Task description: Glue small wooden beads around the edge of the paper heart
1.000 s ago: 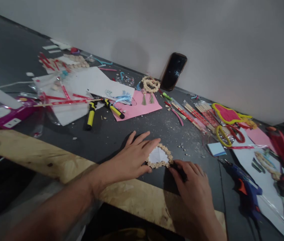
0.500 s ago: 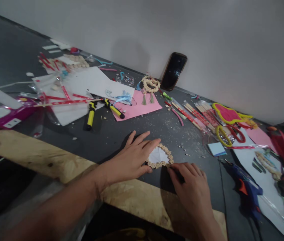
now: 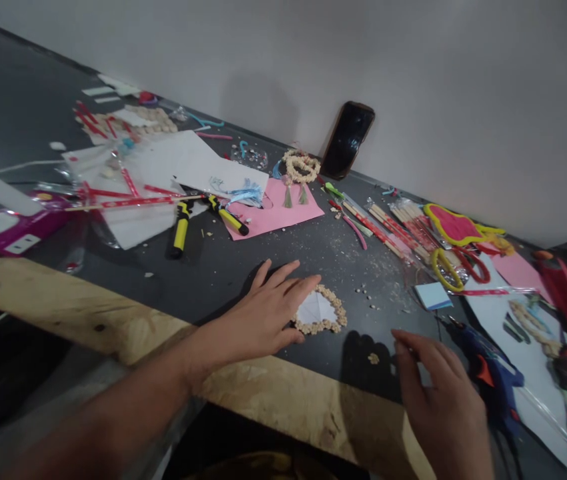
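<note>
My left hand (image 3: pixel 269 312) lies flat on the dark table (image 3: pixel 223 270), fingers stretched out, fingertips pressing the left edge of a small white paper shape rimmed with beige beads (image 3: pixel 319 311). My right hand (image 3: pixel 438 393) hovers to the right of that piece, apart from it, fingers loosely extended and holding nothing. A single loose beige bead (image 3: pixel 373 358) lies on the table between the beaded piece and my right hand. A blue glue gun (image 3: pixel 488 373) lies just right of my right hand.
A phone (image 3: pixel 347 140) leans on the wall. A pink sheet (image 3: pixel 276 213), yellow-handled tools (image 3: pixel 181 230), white paper (image 3: pixel 163 170), sticks (image 3: pixel 388 230), scissors (image 3: pixel 456 267), a blue sticky pad (image 3: pixel 432 295) and a finished beaded piece (image 3: pixel 302 168) litter the table. A wooden board (image 3: pixel 78 310) runs along the near edge.
My right hand has pulled away from the beaded piece's lower right edge, moving right and toward me. A loose bead now shows where it was. My left hand has not moved.
</note>
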Demonstrator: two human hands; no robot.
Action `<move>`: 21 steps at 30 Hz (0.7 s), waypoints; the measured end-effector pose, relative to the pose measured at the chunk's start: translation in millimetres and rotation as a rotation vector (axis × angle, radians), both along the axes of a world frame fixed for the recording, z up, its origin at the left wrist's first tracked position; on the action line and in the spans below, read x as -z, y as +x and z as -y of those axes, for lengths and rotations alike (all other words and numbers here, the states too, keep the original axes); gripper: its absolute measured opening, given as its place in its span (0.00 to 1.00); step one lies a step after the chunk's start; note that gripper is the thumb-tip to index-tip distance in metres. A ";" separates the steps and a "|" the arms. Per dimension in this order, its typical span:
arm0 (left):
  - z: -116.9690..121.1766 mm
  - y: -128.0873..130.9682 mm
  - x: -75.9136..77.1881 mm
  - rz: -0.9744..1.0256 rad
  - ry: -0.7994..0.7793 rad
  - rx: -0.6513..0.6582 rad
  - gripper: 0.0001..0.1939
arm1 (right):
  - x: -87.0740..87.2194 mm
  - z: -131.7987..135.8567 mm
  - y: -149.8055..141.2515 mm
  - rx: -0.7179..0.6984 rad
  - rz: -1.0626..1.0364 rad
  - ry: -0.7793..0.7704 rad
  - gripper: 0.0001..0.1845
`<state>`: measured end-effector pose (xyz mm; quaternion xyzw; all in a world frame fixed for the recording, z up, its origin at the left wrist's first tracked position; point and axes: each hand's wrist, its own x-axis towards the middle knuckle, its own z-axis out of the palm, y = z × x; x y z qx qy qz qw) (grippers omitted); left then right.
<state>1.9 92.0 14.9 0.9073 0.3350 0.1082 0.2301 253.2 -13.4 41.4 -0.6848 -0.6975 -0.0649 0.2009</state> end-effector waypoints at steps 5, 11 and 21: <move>0.1 0.7 1.0 0.009 0.008 -0.002 0.41 | 3.2 14.4 11.5 -0.015 0.074 -0.050 0.12; 0.6 1.0 -0.6 -0.003 0.008 -0.001 0.41 | 13.8 0.8 -12.4 -0.043 0.048 -0.161 0.11; 0.5 2.0 -0.5 0.004 0.019 -0.013 0.42 | 12.1 -31.3 -27.7 -0.040 0.066 -0.269 0.11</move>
